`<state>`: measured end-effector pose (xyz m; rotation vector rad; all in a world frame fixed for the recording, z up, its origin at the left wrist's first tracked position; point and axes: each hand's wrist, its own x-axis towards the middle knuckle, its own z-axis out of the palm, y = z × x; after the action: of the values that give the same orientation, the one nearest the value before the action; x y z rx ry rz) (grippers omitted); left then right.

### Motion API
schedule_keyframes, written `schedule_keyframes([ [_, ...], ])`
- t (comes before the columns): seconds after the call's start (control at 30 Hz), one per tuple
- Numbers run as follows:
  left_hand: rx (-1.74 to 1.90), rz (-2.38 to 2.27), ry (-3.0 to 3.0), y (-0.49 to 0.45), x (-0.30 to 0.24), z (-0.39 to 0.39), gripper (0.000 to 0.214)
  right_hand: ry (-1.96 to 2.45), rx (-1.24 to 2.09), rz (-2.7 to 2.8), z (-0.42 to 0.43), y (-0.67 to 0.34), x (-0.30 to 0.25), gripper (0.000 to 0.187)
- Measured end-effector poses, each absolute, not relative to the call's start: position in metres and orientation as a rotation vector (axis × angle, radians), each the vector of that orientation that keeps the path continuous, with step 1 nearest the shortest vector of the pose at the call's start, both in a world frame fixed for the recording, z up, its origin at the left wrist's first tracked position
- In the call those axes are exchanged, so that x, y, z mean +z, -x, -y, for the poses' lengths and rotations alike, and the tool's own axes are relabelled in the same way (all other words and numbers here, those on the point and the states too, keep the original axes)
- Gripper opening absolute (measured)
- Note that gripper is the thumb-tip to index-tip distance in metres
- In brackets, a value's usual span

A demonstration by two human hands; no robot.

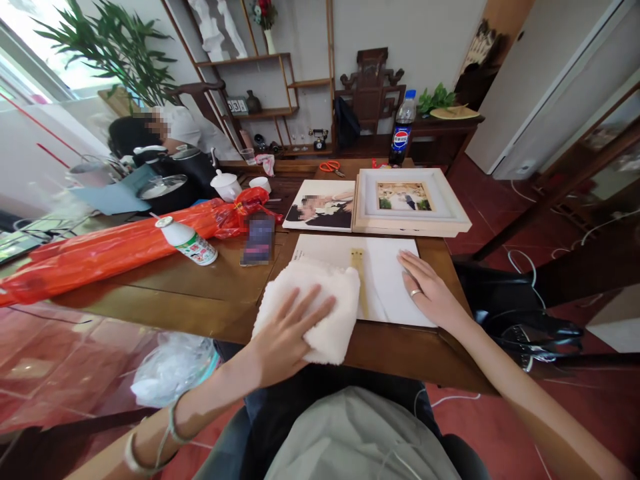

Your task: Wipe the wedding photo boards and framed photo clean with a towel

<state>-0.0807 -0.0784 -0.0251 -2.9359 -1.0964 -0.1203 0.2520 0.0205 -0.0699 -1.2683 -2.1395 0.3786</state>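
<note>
A folded white fluffy towel (320,313) covers the left part of a white panel (393,287) on the table. My left hand (287,333) is on the towel, its fingers spread over the top and its thumb hidden, gripping it. On the panel's right side lies my right hand (425,283), flat, with a ring on one finger and nothing in its grasp. A yellowish strip (358,267) runs down the middle of the panel, between the towel and my right hand. Behind the panel are a photo print (320,205) and a white-framed picture (413,200).
On the left lie a long red plastic-wrapped bundle (125,247), a white bottle (187,241) and a phone (258,241). Orange-handled scissors (330,167) and a cola bottle (401,130) stand farther back. Another person (195,130) is at the back left.
</note>
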Motion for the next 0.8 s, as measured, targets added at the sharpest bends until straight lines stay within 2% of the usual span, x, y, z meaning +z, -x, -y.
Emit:
schedule_keyframes([
  [0.2, -0.078, 1.163, 2.949, 0.088, -0.013, 0.039, 0.013, 1.261, 0.367, 2.143, -0.021, -0.253, -0.071, 0.047],
  [0.37, -0.238, 1.227, 2.868, 0.082, -0.011, -0.03, 0.031, 1.274, 0.382, 2.142, -0.02, -0.252, -0.069, 0.048],
  [0.47, -0.246, 1.245, 2.833, 0.077, -0.012, -0.05, 0.028, 1.283, 0.394, 2.141, -0.02, -0.252, -0.067, 0.049],
  [0.6, -0.11, 1.236, 2.837, 0.073, -0.012, -0.035, 0.018, 1.276, 0.386, 2.144, -0.02, -0.252, -0.068, 0.049],
  [0.8, -0.146, 1.186, 2.9, 0.074, -0.021, 0.049, 0.014, 1.286, 0.388, 2.154, -0.019, -0.252, -0.069, 0.049],
])
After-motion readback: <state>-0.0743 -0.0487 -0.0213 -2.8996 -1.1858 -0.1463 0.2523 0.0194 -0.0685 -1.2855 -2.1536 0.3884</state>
